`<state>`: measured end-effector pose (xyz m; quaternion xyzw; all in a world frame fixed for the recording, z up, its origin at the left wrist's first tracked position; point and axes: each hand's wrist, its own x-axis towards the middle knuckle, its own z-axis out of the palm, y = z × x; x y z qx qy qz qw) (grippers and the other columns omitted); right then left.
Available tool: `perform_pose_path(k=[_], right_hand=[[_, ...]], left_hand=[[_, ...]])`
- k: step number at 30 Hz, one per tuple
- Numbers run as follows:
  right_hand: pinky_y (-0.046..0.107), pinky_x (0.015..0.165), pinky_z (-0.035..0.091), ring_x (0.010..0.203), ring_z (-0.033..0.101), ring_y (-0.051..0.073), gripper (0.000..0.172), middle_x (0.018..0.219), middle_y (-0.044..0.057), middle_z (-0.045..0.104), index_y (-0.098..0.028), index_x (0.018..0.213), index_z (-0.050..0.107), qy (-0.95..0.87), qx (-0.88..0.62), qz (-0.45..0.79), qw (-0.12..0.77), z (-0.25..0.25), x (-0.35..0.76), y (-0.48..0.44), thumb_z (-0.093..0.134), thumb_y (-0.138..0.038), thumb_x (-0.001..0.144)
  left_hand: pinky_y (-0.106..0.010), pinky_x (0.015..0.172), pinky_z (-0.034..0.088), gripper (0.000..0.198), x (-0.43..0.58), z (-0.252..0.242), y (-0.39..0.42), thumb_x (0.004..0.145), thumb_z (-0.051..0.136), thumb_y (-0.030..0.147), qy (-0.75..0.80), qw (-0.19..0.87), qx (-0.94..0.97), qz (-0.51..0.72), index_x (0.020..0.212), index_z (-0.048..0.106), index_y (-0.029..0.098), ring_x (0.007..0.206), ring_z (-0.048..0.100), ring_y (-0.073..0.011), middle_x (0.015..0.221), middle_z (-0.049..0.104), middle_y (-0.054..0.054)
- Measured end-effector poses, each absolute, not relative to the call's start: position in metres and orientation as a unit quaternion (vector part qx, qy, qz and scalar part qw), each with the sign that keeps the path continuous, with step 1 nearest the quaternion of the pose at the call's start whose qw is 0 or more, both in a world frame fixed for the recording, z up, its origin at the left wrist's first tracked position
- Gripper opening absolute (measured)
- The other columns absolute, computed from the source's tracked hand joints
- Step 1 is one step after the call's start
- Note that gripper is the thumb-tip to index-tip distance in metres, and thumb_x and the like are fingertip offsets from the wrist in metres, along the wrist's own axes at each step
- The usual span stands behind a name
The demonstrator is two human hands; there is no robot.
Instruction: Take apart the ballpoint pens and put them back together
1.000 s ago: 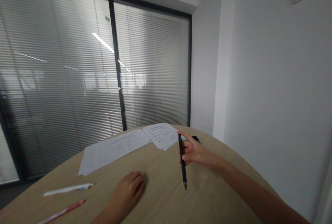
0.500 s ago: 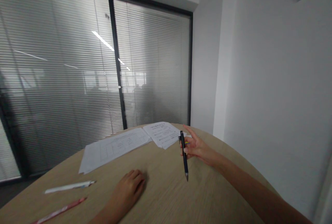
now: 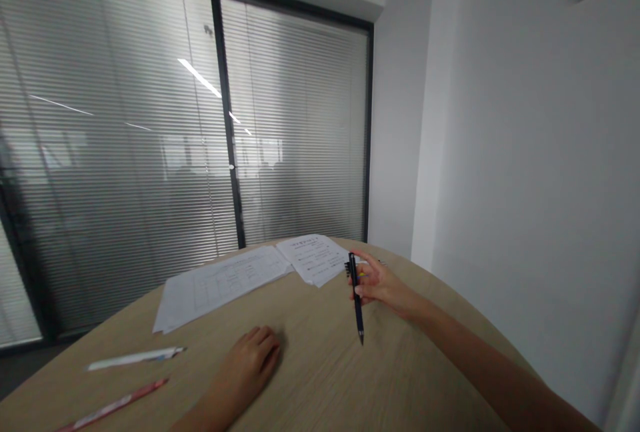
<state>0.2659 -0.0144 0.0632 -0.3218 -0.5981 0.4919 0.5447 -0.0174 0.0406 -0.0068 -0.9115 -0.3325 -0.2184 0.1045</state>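
My right hand holds a black pen upright above the table, silver tip down. The thumb presses the barrel, and the index finger reaches to the top end. Beside the pen's upper part shows a small dark toothed thing, and a bit of yellow peeks out between the fingers; I cannot make out what either is. My left hand rests on the table with its fingers curled under, their tips hidden.
On the round wooden table, printed sheets lie at the far left, with another printed sheet beside them. A white pen and a red pen lie at the near left. Blinds-covered glass and a wall stand beyond.
My right index finger, raised off the pen before, has come down to its top end. The pen tip sits slightly higher in view. My left hand stays in place.
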Motion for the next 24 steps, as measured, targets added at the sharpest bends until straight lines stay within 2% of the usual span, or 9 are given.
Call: perform_pose_path(k=[3, 10, 12, 15, 17, 24], right_hand=[[0.026, 0.054, 0.048, 0.064, 0.058, 0.011, 0.068, 0.081, -0.004, 0.052, -0.031, 0.116, 0.034, -0.600, -0.316, 0.482, 0.555, 0.0597, 0.2672, -0.0112, 0.072, -0.024, 0.059], [0.024, 0.053, 0.048, 0.063, 0.057, 0.010, 0.063, 0.080, -0.004, 0.053, -0.031, 0.111, 0.038, -0.604, -0.315, 0.477, 0.555, 0.0591, 0.2657, -0.0120, 0.072, -0.023, 0.058], [0.025, 0.055, 0.048, 0.065, 0.058, 0.011, 0.071, 0.081, -0.004, 0.053, -0.033, 0.118, 0.033, -0.601, -0.313, 0.478, 0.559, 0.0597, 0.2649, -0.0129, 0.072, -0.023, 0.059], [0.025, 0.055, 0.048, 0.066, 0.059, 0.012, 0.093, 0.082, -0.003, 0.055, -0.038, 0.130, 0.010, -0.596, -0.309, 0.482, 0.562, 0.0592, 0.2655, -0.0126, 0.071, -0.023, 0.061], [0.025, 0.053, 0.047, 0.066, 0.060, 0.012, 0.103, 0.082, -0.003, 0.056, -0.040, 0.131, -0.003, -0.594, -0.307, 0.483, 0.565, 0.0578, 0.2669, -0.0110, 0.071, -0.022, 0.061], [0.025, 0.055, 0.047, 0.067, 0.061, 0.012, 0.104, 0.083, -0.003, 0.057, -0.040, 0.131, -0.005, -0.589, -0.304, 0.488, 0.568, 0.0547, 0.2713, -0.0083, 0.071, -0.020, 0.062]], left_hand=[[-0.028, 0.065, 0.045, 0.025, -0.0181, -0.0095, 0.0425, 0.081, 0.035, 0.021, -0.332, 0.096, -0.911, -0.225, 0.072, 0.058, 0.019, 0.070, 0.055, -0.0167, 0.074, 0.060, -0.005], [-0.027, 0.063, 0.045, 0.026, -0.0177, -0.0060, 0.0407, 0.082, 0.034, 0.021, -0.325, 0.105, -0.911, -0.229, 0.072, 0.058, 0.019, 0.069, 0.055, -0.0159, 0.074, 0.060, -0.004], [-0.027, 0.064, 0.045, 0.026, -0.0172, -0.0029, 0.0388, 0.082, 0.034, 0.021, -0.328, 0.108, -0.915, -0.210, 0.073, 0.059, 0.019, 0.070, 0.056, -0.0162, 0.075, 0.061, -0.005], [-0.028, 0.064, 0.046, 0.027, -0.0172, -0.0020, 0.0383, 0.082, 0.034, 0.020, -0.333, 0.113, -0.914, -0.200, 0.073, 0.059, 0.019, 0.071, 0.056, -0.0166, 0.075, 0.061, -0.005], [-0.028, 0.064, 0.046, 0.026, -0.0176, -0.0038, 0.0397, 0.081, 0.035, 0.020, -0.331, 0.112, -0.913, -0.210, 0.072, 0.059, 0.019, 0.070, 0.056, -0.0165, 0.074, 0.061, -0.004], [-0.029, 0.066, 0.046, 0.022, -0.0199, -0.0069, 0.0411, 0.082, 0.036, 0.021, -0.333, 0.102, -0.915, -0.204, 0.077, 0.058, 0.019, 0.073, 0.056, -0.0176, 0.077, 0.061, -0.005]])
